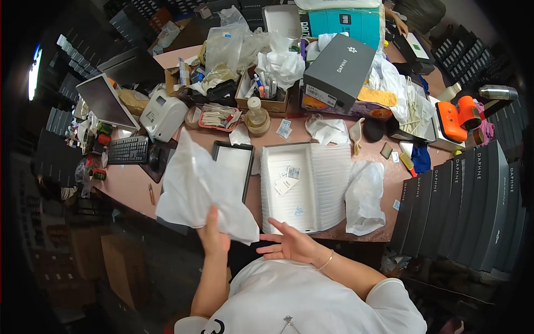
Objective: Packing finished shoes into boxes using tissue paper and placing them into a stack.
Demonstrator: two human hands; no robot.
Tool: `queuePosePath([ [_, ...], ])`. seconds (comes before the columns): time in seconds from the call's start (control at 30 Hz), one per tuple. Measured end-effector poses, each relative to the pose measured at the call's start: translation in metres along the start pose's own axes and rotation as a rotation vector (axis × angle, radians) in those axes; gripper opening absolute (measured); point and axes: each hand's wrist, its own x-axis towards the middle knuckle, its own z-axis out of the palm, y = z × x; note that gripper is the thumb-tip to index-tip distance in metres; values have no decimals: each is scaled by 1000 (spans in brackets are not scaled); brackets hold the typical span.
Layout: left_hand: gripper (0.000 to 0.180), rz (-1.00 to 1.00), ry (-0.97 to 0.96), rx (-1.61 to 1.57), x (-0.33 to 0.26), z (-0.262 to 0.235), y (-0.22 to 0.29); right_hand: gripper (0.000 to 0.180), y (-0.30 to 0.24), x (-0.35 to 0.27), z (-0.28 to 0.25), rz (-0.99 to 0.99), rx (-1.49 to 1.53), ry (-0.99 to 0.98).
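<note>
My left hand [213, 236] is closed on the lower edge of a white sheet of thin wrapping paper [192, 186], lifted over the near left of the table. Whether anything lies inside its folds is hidden. My right hand [292, 243] is held palm up with fingers spread, empty, just in front of an open white-lined shoe box [297, 209]. Small tags [285, 185] and a little packet [293, 173] lie in that box, and a ribbed white foam sheet [332, 189] drapes over its right side. Behind the paper, partly covered, is a dark-rimmed box part [236, 161] with a white inside.
Crumpled white paper [364, 203] lies right of the foam. Dark boxes [473, 200] stand in a row at the right edge. A closed grey shoe box [340, 71], a pump bottle [256, 116] and a label printer [162, 115] stand farther back. Another person's hand [397, 23] shows far right.
</note>
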Motion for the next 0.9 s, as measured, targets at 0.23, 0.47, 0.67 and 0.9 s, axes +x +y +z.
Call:
queuePosePath([
  [0.23, 54, -417, -671, 401, -55, 30, -62, 59, -33, -7, -4, -705, -214, 416],
  [0.47, 35, -1170, 244, 26, -12, -81, -112, 55, 7, 81, -113, -616, -1596, 840],
  [0.67, 14, -548, -73, -6, -5, -67, -135, 51, 12, 79, -126, -501, -1624, 788],
  [0.9, 28, 598, -1001, 1085, -33, 15, -93, 52, 31, 103, -118, -495, -1700, 694],
])
